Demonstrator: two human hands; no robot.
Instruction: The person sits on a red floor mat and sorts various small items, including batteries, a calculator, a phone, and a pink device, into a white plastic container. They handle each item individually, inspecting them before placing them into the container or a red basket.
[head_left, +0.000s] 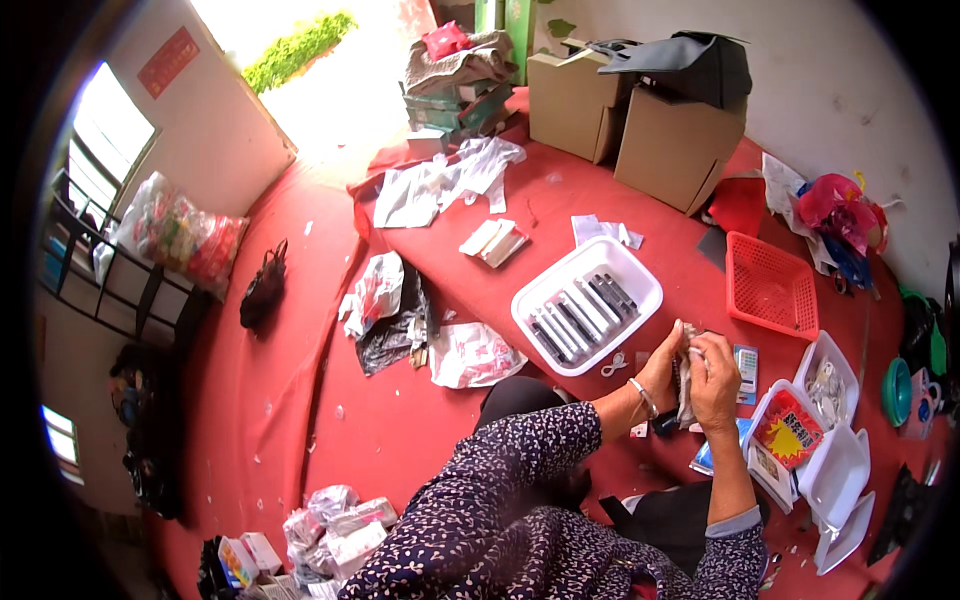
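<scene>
A small grey packet (pixel 686 372) is being held up between both hands, just above the red floor covering (pixel 420 430). The left hand (pixel 662 368) is being closed on the packet's left edge, and the right hand (pixel 716 380) is being wrapped over its right side, fingers pressed onto it. Just to the right, a stack of white trays (pixel 835 470) is lying, one holding a red and yellow pack (pixel 788 428). Beyond the hands, a white tray (pixel 587 304) of dark and pale sticks is sitting. Farther right, a red basket (pixel 770 285) is resting, and cardboard boxes (pixel 630 120) are standing at the back.
</scene>
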